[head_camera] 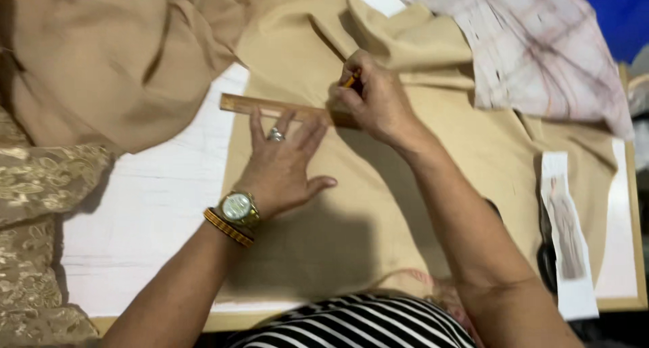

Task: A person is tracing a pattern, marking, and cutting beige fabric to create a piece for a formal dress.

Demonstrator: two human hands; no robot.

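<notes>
1. R hand: grip closed on a pencil; only a short orange-yellow section shows between the fingers. Tip contact w/ fabric hidden by the hand. Hand sits at the ruler's 3 o'clock end, touching it.

2. L hand: grip not closed on anything. Palm down, fingers spread flat, fingertips pressing the ruler's near edge. Ring on one finger; wristwatch w/ pale dial and an orange bangle just beside it on the wrist.

3. Wooden ruler: lies flat approx. along the 9–3 o'clock line, slightly tilted. Its 9 o'clock end sits at the cloth edge; the rest rests on the tan cloth.

4. Tan cloth: spread flat on the desk under both hands. Toward 12 o'clock it folds up into loose creases. A larger bunched heap of same-colour fabric lies at 10–11 o'clock.

5. Desk: white top, pale wood rim, bare area at 9 o'clock of the L hand.

6. Periphery:
- Gold lace fabric at 8–9 o'clock, over the desk edge.
- Pale checked cloth at 1–2 o'clock, overlapping the tan cloth.
- Narrow paper strip w/ a garment figure at 4 o'clock, on the tan cloth.
- Striped black-white top at 6 o'clock.
</notes>
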